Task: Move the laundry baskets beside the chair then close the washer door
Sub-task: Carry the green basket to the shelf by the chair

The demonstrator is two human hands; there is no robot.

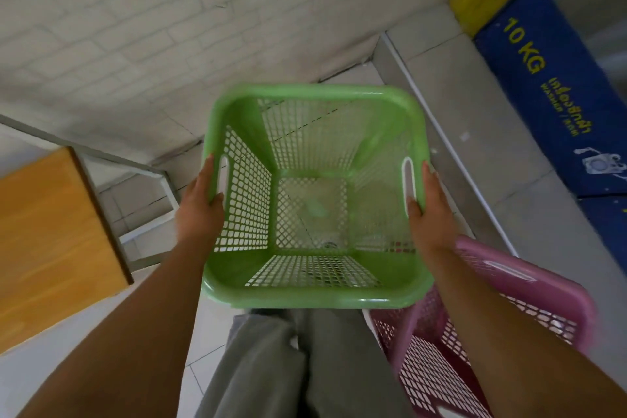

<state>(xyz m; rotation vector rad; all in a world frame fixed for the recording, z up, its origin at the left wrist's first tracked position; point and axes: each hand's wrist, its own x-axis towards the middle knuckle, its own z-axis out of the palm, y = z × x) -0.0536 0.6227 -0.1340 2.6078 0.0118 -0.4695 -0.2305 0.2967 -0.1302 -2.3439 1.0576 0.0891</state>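
Gripping the green basket (pixel 314 197) by its two side rims, I have my left hand (pixel 200 204) closed over the edge at nine o'clock, beside the slotted handle hole, and my right hand (pixel 425 210) closed over the edge at three o'clock, thumb pressed on the rim next to the other slot. The basket sits upright in front of me, empty, its mesh walls and floor showing the pale tiled floor (pixel 458 105) through them. At five o'clock, just beside it and partly under my right forearm, is the pink basket (pixel 529 295), also mesh. At two o'clock stands a blue panel (pixel 543 95) with yellow lettering that reads "10 KG", then smaller script I cannot make out, above a small washer drawing. At nine o'clock lies a wooden tabletop (pixel 51 241) on a grey metal frame. My grey trousers (pixel 305 366) show at six o'clock.
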